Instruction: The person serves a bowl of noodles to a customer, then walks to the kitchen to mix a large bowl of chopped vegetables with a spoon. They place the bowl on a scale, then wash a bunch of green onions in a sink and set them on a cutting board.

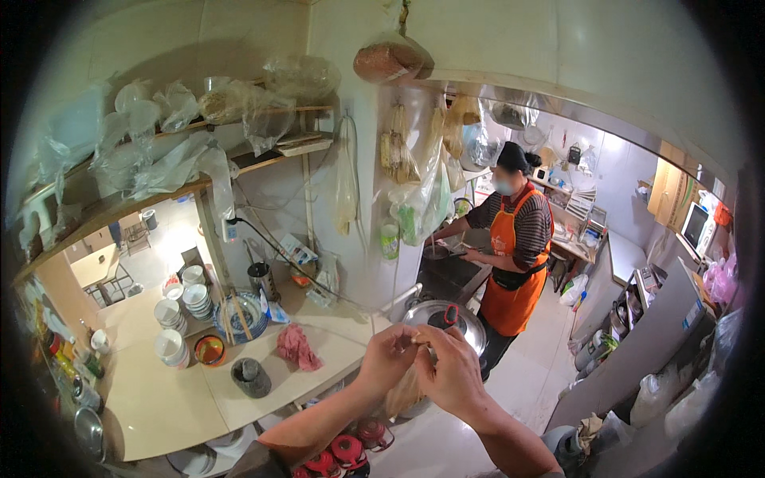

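Observation:
My left hand and my right hand meet in front of me, their fingertips pinched together around a small pale piece, too small to name. Behind the hands is a large round metal lid with a red-rimmed knob. A brownish bag, partly hidden by my hands, shows beneath them. On the counter to the left are a crumpled pink cloth and a grey stone mortar with a pestle standing in it.
The counter bears stacked white bowls, blue-patterned plates with chopsticks, and an orange bowl. A co-worker in an orange apron stands at a dark worktop ahead. Red-topped containers are below the counter. Bags hang above.

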`<state>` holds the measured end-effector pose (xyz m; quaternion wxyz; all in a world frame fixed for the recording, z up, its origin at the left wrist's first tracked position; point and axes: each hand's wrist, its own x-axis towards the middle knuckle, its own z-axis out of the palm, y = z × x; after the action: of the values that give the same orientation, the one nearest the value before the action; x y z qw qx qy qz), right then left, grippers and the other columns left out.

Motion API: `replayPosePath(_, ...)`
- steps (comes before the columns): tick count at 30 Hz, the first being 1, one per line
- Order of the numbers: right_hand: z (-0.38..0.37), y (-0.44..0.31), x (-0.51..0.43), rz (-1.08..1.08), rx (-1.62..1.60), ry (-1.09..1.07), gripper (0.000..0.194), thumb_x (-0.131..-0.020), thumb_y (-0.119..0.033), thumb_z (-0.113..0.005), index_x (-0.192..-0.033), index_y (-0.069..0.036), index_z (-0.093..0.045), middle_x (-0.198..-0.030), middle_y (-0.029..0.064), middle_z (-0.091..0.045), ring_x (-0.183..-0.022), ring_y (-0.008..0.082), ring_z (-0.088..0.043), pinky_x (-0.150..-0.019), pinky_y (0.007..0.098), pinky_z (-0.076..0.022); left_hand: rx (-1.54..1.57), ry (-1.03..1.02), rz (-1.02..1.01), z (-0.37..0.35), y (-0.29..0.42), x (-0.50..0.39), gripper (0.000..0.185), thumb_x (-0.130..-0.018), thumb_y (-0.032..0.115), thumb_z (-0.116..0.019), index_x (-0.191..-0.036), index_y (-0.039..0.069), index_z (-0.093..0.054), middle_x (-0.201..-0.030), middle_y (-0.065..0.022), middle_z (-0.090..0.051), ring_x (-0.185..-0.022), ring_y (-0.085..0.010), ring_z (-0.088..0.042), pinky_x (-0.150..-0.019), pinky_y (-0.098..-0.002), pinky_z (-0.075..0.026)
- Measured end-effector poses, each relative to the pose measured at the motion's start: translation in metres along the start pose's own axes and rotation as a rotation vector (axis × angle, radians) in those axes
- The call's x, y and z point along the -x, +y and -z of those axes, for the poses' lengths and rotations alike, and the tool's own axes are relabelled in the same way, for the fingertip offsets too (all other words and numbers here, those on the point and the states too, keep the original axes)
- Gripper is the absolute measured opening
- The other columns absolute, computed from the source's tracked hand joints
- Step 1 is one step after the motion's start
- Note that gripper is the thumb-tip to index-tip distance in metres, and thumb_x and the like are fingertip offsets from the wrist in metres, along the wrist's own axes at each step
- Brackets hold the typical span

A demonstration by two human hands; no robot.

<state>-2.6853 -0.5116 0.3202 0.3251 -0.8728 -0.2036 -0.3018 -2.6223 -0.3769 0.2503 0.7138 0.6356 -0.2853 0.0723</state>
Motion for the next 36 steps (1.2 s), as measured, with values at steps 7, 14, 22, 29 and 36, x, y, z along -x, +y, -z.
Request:
replayPosePath(7,-0.010,0.017,-0.055,0.023,0.026,0.152,0.030,-0.079,-0.008,-0.069,-0.109,-0.004,-0.069,-0.090,0.0154,-0.069,-0.083,0.0320,-0.064,-0.074,0.0408,-0.0519,0.011,-0.077,0.105,0.050,0.003,-0.079,0.012,-0.089,0.005,-0.066,-0.100,-0.001,-0.067,-0.089,-0.0027,-0.068,-0.081,-0.0072,-0.061,-0.075,-0.0231,-0.049)
replayPosePath(14,-0.015,0.051,-0.093,-0.132,-0.318,-0.094,0.038,-0.083,-0.017,-0.075,-0.114,0.002,-0.064,-0.095,0.0160,-0.069,-0.076,0.0272,-0.066,-0.071,0.0358,-0.0522,-0.067,-0.332,0.143,0.078,0.028,-0.121,0.019,-0.093,-0.002,-0.058,-0.109,-0.003,-0.068,-0.100,-0.0042,-0.071,-0.095,-0.0098,-0.063,-0.087,-0.0283,-0.052)
replayPosePath(22,-0.007,0.065,-0.127,-0.032,-0.446,-0.192,0.031,-0.083,-0.015,-0.075,-0.105,0.004,-0.066,-0.092,0.0157,-0.070,-0.071,0.0226,-0.065,-0.068,0.0320,-0.0523,-0.292,-0.497,0.188,0.084,0.078,-0.146,0.016,-0.093,-0.001,-0.061,-0.109,-0.001,-0.063,-0.101,-0.0025,-0.068,-0.095,-0.0082,-0.061,-0.087,-0.0260,-0.050)
replayPosePath(29,0.021,0.062,-0.139,0.010,-0.508,-0.097,0.014,-0.085,-0.008,-0.071,-0.092,0.003,-0.067,-0.069,0.0055,-0.063,-0.065,0.0069,-0.055,-0.060,0.0261,-0.0472,-0.415,-0.487,0.172,0.068,0.118,-0.162,0.006,-0.094,0.002,-0.063,-0.099,0.000,-0.066,-0.088,0.0005,-0.067,-0.083,-0.0070,-0.059,-0.077,-0.0245,-0.049)
replayPosePath(36,0.062,0.047,-0.175,0.149,-0.415,0.022,0.016,-0.087,-0.011,-0.069,-0.098,-0.001,-0.066,-0.082,0.0131,-0.069,-0.066,0.0160,-0.064,-0.061,0.0296,-0.0481,-0.497,-0.320,-0.048,0.067,0.182,-0.206,0.010,-0.092,0.013,-0.068,-0.088,0.005,-0.065,-0.079,0.0045,-0.060,-0.073,-0.0064,-0.053,-0.067,-0.0229,-0.044)
